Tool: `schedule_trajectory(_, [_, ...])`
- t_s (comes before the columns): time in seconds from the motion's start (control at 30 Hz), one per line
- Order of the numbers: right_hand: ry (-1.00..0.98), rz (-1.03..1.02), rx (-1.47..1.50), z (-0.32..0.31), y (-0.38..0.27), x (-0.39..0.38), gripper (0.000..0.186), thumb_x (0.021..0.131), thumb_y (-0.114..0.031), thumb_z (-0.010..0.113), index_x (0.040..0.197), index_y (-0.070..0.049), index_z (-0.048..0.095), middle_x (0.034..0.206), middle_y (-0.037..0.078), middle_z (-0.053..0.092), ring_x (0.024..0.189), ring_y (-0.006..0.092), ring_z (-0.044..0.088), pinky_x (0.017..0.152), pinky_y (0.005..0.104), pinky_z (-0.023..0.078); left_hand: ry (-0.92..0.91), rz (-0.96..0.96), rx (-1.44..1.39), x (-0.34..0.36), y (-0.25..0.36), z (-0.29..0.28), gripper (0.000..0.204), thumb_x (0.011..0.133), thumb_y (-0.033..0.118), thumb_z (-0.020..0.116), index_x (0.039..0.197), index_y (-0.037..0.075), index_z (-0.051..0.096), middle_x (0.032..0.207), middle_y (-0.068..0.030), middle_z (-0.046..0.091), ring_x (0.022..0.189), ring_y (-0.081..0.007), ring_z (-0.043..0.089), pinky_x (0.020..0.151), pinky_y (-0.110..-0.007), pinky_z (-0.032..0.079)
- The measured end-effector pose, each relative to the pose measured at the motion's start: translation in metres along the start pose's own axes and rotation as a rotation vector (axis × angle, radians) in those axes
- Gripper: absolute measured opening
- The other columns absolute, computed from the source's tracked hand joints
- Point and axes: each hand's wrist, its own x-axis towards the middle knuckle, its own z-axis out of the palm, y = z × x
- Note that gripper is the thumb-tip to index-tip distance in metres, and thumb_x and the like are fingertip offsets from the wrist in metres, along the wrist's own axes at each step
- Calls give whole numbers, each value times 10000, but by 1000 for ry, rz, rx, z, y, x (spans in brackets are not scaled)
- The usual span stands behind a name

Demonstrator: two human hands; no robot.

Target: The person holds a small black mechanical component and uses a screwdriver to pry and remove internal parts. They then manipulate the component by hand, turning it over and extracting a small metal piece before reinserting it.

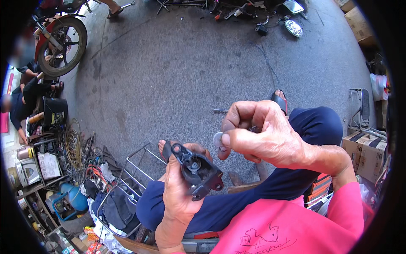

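Note:
My left hand (pixel 174 188) is closed around a black housing (pixel 207 171), a moulded part with a ring-shaped eye at its upper end, a round socket in its face and small lugs low down. Up and to the right of it, my right hand (pixel 270 137) pinches a small pale metal disc (pixel 218 139) between thumb and forefinger, its other fingers curled. The disc stays apart from the housing. What else those curled fingers may hold is hidden.
Below my hands are my knees in dark blue trousers (pixel 317 127). A motorcycle wheel (pixel 63 46) stands far left, near a seated person (pixel 25 95). A metal rack (pixel 131 169), coiled cable (pixel 72 146) and blue tank (pixel 76 197) lie left; a cardboard box (pixel 363 150) is right.

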Motion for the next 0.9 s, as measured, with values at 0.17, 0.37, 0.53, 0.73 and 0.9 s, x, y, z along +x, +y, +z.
schedule_trajectory(0.17, [-17,-22,-21,1,2,-1,125,812,-72,618,892,18,584,749,30,606,692,63,576,643,218,474,51,-9,-5,1,-2,6,366,939,434,418,931,81,519,862,-52,575,818,-214,593,630,-363,495])
schedule_trajectory(0.37, [0,-181,-249,0,9,0,175,812,-95,571,921,35,614,710,44,620,658,65,557,583,224,447,70,26,92,8,-2,4,405,945,448,396,876,67,517,761,-47,474,731,-162,478,637,-319,450])
schedule_trajectory(0.53, [-42,-284,-432,0,13,-3,200,810,-81,564,942,55,626,747,88,640,669,78,568,592,240,463,77,49,96,7,0,5,407,943,454,399,860,73,514,768,-42,472,736,-159,486,635,-312,430])
schedule_trajectory(0.73, [-40,-196,-340,0,6,-4,198,806,-67,577,954,57,623,765,105,642,685,81,575,621,227,472,172,81,120,7,-3,2,386,927,460,440,863,87,515,766,-38,477,728,-156,486,631,-301,427])
schedule_trajectory(0.9, [-112,-159,-449,0,11,-1,169,827,-85,557,908,57,599,698,71,607,640,74,547,561,234,443,164,80,132,4,-1,3,392,921,471,446,854,91,511,751,-39,473,709,-152,478,620,-293,420])
